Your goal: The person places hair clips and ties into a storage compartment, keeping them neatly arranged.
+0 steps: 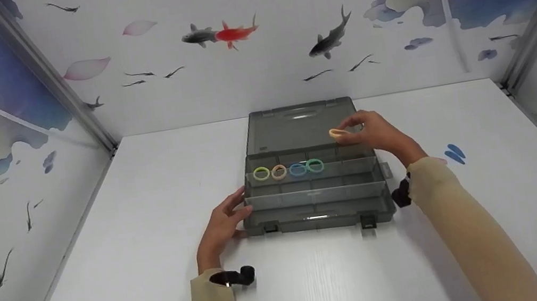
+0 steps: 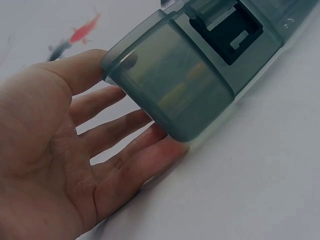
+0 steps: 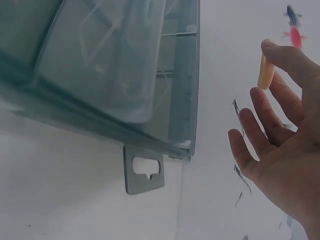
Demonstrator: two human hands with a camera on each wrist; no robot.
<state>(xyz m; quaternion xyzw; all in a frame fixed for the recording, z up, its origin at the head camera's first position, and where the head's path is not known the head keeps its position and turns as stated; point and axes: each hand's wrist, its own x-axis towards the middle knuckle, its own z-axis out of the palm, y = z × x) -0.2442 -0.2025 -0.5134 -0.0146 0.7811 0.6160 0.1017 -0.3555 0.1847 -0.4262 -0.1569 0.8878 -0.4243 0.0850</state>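
Observation:
An open grey translucent storage box (image 1: 318, 209) lies with its lid (image 1: 300, 126) folded back. In the left wrist view my left hand (image 2: 75, 150) touches the box's left end, thumb at the upper edge and extended fingers along the side wall. Over the box's right back part, my right hand (image 1: 376, 131) pinches a light orange ring-shaped band (image 3: 265, 72) between thumb and index finger; the other fingers are spread. A yellow-green ring (image 1: 262, 180), a peach ring (image 1: 280, 178), a blue ring (image 1: 299, 175) and a green ring (image 1: 316, 171) sit in a row, overlapping the back divider's top edge.
Clear dividers (image 1: 316, 195) run across the box. A hanging tab (image 3: 145, 184) sticks out from its right side, and latches (image 1: 367, 222) line its front edge. Two blue oval shapes (image 1: 455, 154) lie right of the box. Printed walls (image 1: 284, 78) enclose the white table (image 1: 117, 250).

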